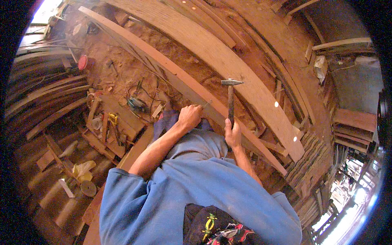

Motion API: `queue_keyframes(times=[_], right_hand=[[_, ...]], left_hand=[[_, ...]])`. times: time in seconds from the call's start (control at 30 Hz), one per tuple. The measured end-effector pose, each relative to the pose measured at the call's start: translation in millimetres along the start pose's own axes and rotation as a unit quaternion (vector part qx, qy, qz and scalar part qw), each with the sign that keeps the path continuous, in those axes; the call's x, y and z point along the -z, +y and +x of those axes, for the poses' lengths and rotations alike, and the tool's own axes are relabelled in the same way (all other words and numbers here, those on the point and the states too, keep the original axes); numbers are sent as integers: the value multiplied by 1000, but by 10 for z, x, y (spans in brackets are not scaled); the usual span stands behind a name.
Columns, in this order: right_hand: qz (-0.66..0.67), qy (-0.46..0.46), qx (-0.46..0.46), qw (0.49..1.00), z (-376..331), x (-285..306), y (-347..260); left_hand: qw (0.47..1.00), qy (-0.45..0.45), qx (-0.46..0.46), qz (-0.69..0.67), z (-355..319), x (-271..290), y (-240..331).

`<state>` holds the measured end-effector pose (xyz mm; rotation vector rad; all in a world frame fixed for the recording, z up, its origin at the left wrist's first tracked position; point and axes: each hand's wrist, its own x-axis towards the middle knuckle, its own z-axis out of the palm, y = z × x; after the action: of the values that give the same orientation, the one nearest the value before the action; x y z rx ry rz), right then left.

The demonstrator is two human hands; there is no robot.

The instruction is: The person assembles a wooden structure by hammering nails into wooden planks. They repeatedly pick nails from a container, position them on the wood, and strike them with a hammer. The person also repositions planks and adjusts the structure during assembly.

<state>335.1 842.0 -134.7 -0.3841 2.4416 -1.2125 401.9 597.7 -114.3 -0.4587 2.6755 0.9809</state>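
Observation:
My right hand [233, 134] is wrapped round the lower handle of a hammer [231, 98]. The hammer stands upright in view, its metal head raised above a long narrow wooden beam [179, 75]. Against the near side of that beam, my left hand [191, 116] is closed, fingers pinched on a thin nail [208, 103] that points at the wood. The hammer head is apart from the nail. Beyond the beam lies a wide, curved plank [245, 77], running roughly alongside it.
A corded power tool [136, 104] lies on the dusty ground at left, near a wooden box [110, 141] with tools and scraps. Curved boards [53, 96] are stacked at far left. A red round lid [83, 62] lies behind. Rough timber [312, 171] is at right.

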Motion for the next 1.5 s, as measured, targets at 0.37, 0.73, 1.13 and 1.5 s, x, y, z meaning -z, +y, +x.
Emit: queue_keyframes(times=[0.37, 0.73, 1.13, 1.5], right_hand=[[-23, 13, -26, 999, -398, 248, -31], [-88, -51, -4, 995, -437, 401, -225], [-148, -26, 68, 986, -395, 484, -459], [-181, -9, 68, 981, -388, 447, -340]], left_hand=[[997, 51, 25, -58, -29, -259, 185], [988, 89, 4, -129, -22, -308, 164], [989, 68, 12, -128, 11, -302, 127], [982, 90, -8, -163, 32, -323, 74]])
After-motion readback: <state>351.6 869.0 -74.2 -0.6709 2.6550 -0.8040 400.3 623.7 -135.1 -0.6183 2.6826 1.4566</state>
